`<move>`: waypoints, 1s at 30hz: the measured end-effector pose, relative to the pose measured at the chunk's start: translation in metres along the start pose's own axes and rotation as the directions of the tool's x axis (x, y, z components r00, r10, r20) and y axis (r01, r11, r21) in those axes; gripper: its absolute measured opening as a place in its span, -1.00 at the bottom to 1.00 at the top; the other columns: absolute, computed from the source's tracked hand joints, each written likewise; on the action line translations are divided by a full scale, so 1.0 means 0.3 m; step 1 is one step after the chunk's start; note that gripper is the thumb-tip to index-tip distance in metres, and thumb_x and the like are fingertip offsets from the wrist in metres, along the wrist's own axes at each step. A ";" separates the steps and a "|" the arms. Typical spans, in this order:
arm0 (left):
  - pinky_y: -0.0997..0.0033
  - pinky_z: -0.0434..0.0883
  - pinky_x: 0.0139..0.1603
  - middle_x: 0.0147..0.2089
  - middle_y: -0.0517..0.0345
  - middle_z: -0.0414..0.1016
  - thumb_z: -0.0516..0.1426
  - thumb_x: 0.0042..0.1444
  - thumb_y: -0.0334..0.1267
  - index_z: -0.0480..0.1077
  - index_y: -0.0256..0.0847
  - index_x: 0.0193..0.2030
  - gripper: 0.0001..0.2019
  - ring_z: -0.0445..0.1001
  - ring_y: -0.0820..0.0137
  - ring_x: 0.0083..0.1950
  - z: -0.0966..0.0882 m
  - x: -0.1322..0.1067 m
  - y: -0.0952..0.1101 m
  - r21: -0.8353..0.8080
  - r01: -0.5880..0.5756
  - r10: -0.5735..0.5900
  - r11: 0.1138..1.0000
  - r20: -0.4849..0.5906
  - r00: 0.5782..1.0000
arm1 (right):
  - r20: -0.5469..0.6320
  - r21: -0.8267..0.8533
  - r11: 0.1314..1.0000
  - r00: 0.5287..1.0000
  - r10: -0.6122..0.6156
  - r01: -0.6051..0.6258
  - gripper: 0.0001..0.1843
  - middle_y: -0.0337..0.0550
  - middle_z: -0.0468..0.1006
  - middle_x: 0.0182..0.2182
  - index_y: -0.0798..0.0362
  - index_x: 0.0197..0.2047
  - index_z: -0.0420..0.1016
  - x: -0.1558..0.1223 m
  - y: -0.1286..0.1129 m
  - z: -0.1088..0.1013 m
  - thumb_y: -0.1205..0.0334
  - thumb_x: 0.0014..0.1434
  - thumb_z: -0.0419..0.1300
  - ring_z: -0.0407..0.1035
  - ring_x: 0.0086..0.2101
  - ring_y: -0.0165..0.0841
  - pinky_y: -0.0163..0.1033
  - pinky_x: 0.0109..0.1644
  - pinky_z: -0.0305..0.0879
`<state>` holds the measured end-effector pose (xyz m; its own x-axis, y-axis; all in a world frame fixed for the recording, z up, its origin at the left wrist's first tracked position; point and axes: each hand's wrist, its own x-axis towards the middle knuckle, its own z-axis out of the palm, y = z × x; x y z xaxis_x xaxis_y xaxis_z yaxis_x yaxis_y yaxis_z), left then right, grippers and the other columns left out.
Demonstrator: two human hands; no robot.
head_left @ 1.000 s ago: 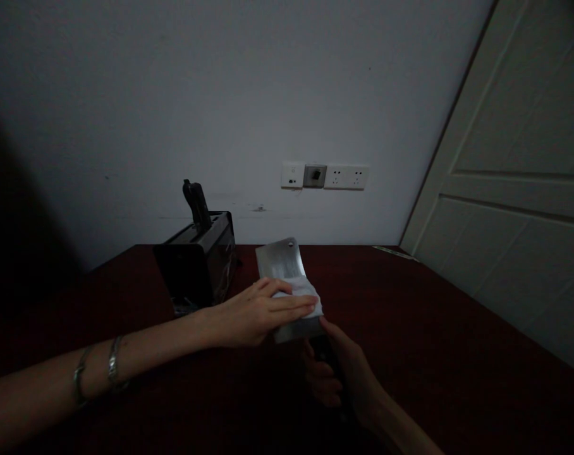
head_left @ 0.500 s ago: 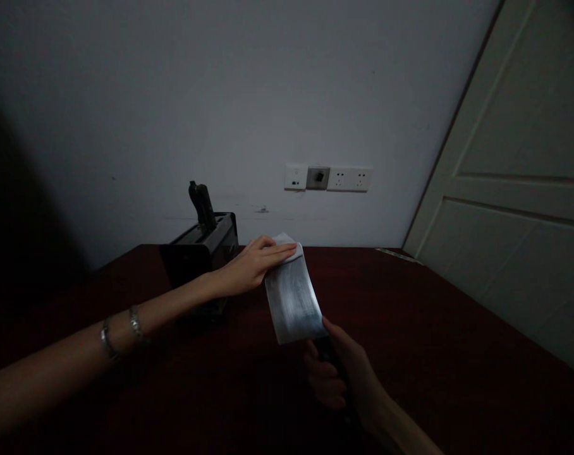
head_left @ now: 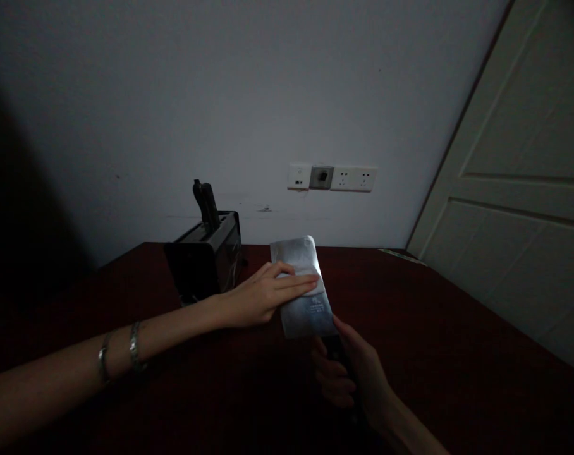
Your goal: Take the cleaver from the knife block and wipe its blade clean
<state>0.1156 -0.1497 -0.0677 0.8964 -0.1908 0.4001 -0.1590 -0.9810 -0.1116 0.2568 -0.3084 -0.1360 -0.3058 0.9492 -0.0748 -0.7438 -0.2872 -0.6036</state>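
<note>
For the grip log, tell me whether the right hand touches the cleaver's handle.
Touching: the head view shows the right hand wrapped around the black handle.

The one camera, on my head, faces forward and down over the table [head_left: 433,341] to the wall [head_left: 220,95] filling the frame's upper half. It sits close above my left hand [head_left: 272,292], near centre, and right hand [head_left: 353,366], lower down; the door [head_left: 514,158] slants along the right.

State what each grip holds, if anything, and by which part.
The right grip holds the cleaver by its black handle. The left grip lies over what looks like a white cloth against the blade.
</note>
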 end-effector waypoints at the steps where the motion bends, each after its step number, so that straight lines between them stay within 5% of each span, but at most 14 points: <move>1: 0.12 0.19 0.01 0.32 0.18 0.04 -0.07 0.00 -0.62 -0.28 -0.01 0.34 -0.20 0.11 0.20 0.10 -0.013 0.010 -0.025 0.015 0.022 -0.022 1.000 -0.030 0.999 | 0.004 0.007 1.000 1.000 0.000 0.000 -0.55 -0.45 0.10 -0.78 0.10 -0.54 0.27 -0.001 0.001 0.003 -0.16 0.01 0.11 -0.19 -0.81 -0.64 -0.48 -0.79 -0.20; 8: 0.05 0.17 0.04 0.31 0.16 0.07 -0.05 0.13 -0.49 -0.19 0.03 0.33 -0.33 0.13 0.20 0.07 -0.073 0.075 -0.120 0.075 0.081 -0.071 0.994 -0.128 0.989 | 0.059 0.036 0.999 0.998 -0.023 0.021 -0.57 -0.44 0.10 -0.78 0.10 -0.53 0.29 -0.008 -0.004 0.012 -0.13 0.04 0.10 -0.19 -0.81 -0.64 -0.49 -0.80 -0.19; 18: 0.11 0.21 0.05 0.32 0.15 0.04 -0.06 -0.15 -0.68 -0.27 -0.05 0.34 -0.09 0.12 0.20 0.15 -0.043 0.027 0.012 0.005 -0.037 0.037 0.999 0.033 0.999 | 0.042 0.014 0.996 0.995 -0.090 0.090 -0.58 -0.46 0.06 -0.76 0.09 -0.53 0.27 -0.020 -0.037 0.025 -0.12 0.04 0.10 -0.23 -0.79 -0.64 -0.50 -0.79 -0.17; 30: 0.36 0.28 -0.10 0.27 0.09 0.15 0.00 0.06 -0.51 0.03 -0.23 0.26 -0.42 0.24 0.32 0.06 -0.078 -0.043 0.125 0.092 -0.184 0.157 0.979 0.243 0.957 | 0.018 0.050 0.996 0.997 -0.076 0.075 -0.57 -0.45 0.06 -0.79 0.11 -0.55 0.31 -0.011 -0.035 0.012 -0.12 0.02 0.12 -0.23 -0.80 -0.65 -0.50 -0.80 -0.17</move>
<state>0.0885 -0.1848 -0.0556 0.9336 -0.3281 0.1441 -0.2826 -0.9214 -0.2669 0.2634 -0.3090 -0.1266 -0.2585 0.9659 -0.0143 -0.7933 -0.2207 -0.5674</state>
